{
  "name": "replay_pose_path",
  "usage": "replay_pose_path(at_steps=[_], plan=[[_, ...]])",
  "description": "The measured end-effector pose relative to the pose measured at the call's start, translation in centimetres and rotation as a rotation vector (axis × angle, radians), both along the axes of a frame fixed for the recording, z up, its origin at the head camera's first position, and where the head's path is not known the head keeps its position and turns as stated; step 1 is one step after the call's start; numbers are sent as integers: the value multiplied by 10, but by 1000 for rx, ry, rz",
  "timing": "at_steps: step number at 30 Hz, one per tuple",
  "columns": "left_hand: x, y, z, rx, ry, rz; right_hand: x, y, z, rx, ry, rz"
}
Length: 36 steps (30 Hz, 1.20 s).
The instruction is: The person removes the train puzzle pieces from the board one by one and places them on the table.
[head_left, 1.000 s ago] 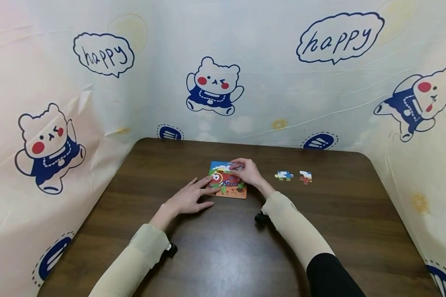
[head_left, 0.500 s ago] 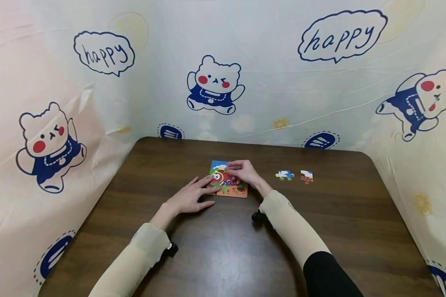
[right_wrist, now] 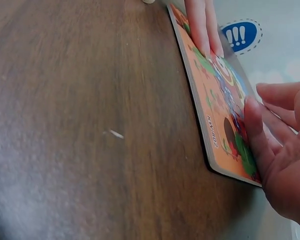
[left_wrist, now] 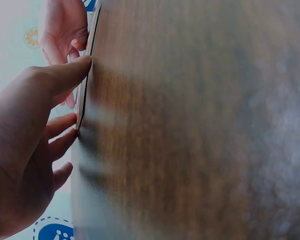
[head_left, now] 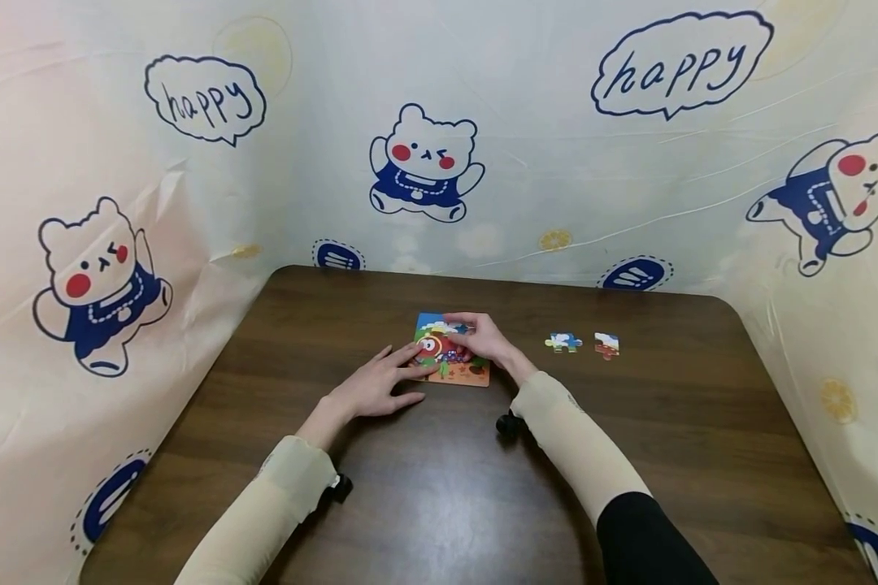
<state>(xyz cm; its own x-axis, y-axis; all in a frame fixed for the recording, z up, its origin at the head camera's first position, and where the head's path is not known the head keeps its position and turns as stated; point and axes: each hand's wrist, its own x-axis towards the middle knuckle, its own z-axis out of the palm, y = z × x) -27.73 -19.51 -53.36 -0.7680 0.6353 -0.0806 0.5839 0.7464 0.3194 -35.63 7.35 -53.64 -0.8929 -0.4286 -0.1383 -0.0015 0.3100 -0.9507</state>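
Note:
A small jigsaw puzzle board (head_left: 470,376) lies on the brown table (head_left: 439,504), printed with a big-eyed red character, blue sky and orange ground. My left hand (head_left: 366,390) presses its straight fingers on the board's left part, the thumb at the near edge. On the upper right part rests my right hand (head_left: 488,340), with thumb and fingers bent toward each other over the cloud picture. In the right wrist view, the right thumb (right_wrist: 254,120) touches the board's printed face. I cannot tell whether a piece is between the right fingertips. The hand hides the board's upper right corner.
Two loose jigsaw pieces lie right of the board: a blue and green one (head_left: 563,342) and a red and white one (head_left: 606,345). A cloth with printed bears (head_left: 424,175) hangs around the table's back and sides.
My right hand has shifted slightly left over the board, its fingers spreading farther along the top edge. The left hand holds its place; the whole head view has drifted slightly.

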Motion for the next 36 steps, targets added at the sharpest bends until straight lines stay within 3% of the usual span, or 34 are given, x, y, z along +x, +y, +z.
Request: replay_pose_path(at_steps=[8, 16, 24, 36], plan=[[0, 0, 1, 0, -8, 7, 0, 2, 0, -24, -15, -26], [-1, -1, -1, -10, -10, 11, -2, 2, 3, -51, -52, 5], [-1, -1, -1, 1, -18, 15, -7, -5, 8, 18, -84, 24], [0, -1, 0, 7, -10, 6, -5, -20, 3, 5, -56, -128]])
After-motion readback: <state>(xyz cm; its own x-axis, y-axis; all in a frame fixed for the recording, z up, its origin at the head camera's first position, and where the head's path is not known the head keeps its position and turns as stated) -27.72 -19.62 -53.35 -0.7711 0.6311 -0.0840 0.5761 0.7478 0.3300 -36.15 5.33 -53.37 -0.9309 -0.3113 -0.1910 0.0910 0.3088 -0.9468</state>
